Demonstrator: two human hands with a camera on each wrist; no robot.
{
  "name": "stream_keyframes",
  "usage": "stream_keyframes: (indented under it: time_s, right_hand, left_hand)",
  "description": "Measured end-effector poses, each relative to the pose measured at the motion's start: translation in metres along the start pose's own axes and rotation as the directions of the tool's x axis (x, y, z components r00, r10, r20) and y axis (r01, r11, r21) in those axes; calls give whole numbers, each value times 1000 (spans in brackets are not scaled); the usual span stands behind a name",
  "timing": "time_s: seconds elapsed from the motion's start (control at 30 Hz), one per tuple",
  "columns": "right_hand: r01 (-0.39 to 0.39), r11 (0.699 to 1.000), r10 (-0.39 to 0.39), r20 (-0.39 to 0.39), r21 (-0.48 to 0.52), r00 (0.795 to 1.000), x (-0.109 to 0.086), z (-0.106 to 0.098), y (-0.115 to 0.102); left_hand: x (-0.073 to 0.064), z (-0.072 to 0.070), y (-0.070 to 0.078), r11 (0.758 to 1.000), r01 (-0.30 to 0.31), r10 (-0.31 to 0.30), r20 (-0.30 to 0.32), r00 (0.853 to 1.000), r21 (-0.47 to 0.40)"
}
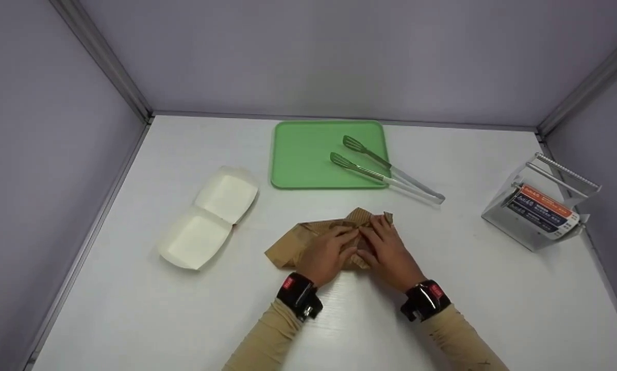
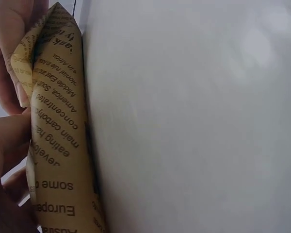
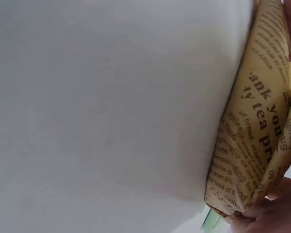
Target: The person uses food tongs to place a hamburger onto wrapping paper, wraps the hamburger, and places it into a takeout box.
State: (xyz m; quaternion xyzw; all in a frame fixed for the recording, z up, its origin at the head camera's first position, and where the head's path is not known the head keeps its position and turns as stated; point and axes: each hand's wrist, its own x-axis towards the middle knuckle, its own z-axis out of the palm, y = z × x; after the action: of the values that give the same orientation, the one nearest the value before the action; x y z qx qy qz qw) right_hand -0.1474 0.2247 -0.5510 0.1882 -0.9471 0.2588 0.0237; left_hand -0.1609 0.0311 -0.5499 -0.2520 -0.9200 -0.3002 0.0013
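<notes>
A sheet of brown wrapping paper (image 1: 287,249) printed with dark text lies partly folded on the white table, its left end fanning out flat. My left hand (image 1: 322,256) grips the paper's middle fold, thumb near the front side. Beside it my right hand (image 1: 389,256) holds the folded right part, fingers reaching over the top. The two hands' fingertips almost meet. In the left wrist view the paper's front wall (image 2: 58,131) stands up as a long fold. The right wrist view shows a creased, folded corner (image 3: 233,189). Whatever lies inside the paper is hidden.
An open white clamshell box (image 1: 197,239) sits to the left. Behind the hands is a green tray (image 1: 303,154), with metal tongs (image 1: 398,180) resting across its right edge. A metal holder (image 1: 512,232) with printed packets (image 1: 543,211) stands at the right. Walls enclose the table's back and sides.
</notes>
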Motion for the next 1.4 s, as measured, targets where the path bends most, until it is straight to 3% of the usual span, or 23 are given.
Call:
stream_keyframes:
  time_s: [0.13,0.3,0.53,0.77,0.97,1.13,1.27,1.4]
  right_hand:
    - [4,999,-3,12,-45,1000,-1,2,0]
    - [21,996,-22,-5,-81,1000,-2,1,-1]
    - [75,973,-84,-34,-220,996,-3,3,-3]
    - [102,956,-117,-36,-275,992,-5,5,-1]
    - [104,954,-116,-25,-282,993,-5,7,-1]
    - [121,943,-127,2,-310,992,-5,5,-2]
    - [122,938,-128,3,-325,992,-5,4,-3]
    - [123,934,-131,-3,-335,991,-5,5,-3]
  left_hand:
    - [-1,0,0,999,12,-12,7,1000,31]
    - [-3,0,1,999,24,-22,-27,999,45]
    - [-7,-5,0,998,64,-64,-37,997,-6]
    - [-15,-10,-8,996,90,-90,-28,996,11]
    - [-28,-18,-19,987,157,-157,-35,987,-25]
    - [-40,-29,-35,965,261,-261,-138,956,-12]
    - [-51,-40,-48,929,365,-343,-229,911,59]
    - [-59,-50,-57,879,467,-428,-268,863,100]
